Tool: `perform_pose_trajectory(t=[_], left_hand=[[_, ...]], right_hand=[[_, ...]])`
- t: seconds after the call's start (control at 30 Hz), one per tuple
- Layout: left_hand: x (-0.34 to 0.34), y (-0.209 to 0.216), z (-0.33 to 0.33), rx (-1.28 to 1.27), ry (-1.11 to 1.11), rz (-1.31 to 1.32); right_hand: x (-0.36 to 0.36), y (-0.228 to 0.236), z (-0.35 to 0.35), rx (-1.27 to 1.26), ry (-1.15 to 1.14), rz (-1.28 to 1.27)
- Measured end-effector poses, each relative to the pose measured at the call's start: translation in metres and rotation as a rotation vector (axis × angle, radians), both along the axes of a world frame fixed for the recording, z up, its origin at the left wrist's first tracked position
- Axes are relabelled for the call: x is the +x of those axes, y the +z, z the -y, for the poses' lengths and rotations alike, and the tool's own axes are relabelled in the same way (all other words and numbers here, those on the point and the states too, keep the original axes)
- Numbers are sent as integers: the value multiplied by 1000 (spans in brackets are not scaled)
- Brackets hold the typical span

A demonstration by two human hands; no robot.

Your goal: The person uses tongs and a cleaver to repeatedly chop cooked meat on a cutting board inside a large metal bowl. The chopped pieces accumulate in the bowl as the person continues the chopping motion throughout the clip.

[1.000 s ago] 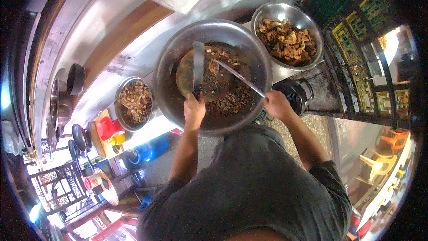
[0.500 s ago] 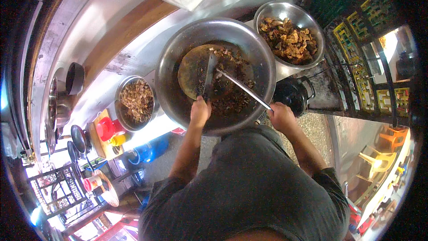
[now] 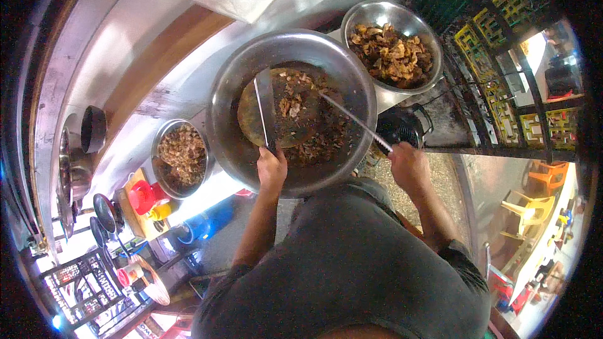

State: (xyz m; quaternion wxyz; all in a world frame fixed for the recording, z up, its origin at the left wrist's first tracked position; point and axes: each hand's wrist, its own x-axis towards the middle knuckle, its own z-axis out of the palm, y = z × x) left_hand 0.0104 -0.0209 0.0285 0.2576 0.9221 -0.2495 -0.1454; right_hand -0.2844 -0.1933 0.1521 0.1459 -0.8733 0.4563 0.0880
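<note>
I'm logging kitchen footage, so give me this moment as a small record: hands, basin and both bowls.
Left hand: holds a broad-bladed knife
Right hand: holds a slim metal tool, exact kind unclear
Basin: large, metal; contains a round board and chopped pieces
Left bowl: metal, smaller, holding pale-brown chopped food
Right bowl: metal, heaped with larger browned chunks

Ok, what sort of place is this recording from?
Probably the cooking area of a small eatery: a large round grey metal basin holds chopped food, a shiny round steel bowl holds browned food pieces, and a yellow plastic chair stands off right.
</note>
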Motion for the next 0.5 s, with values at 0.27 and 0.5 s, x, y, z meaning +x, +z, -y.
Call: perform_pose_trajectory(t=[0.27,0.5], left_hand=[[11,-8,10,-38,-68,96],[13,-19,7,240,-213,35]], right_hand=[[50,-31,65,-74,199,-96],[21,-3,61,-38,102,-46]])
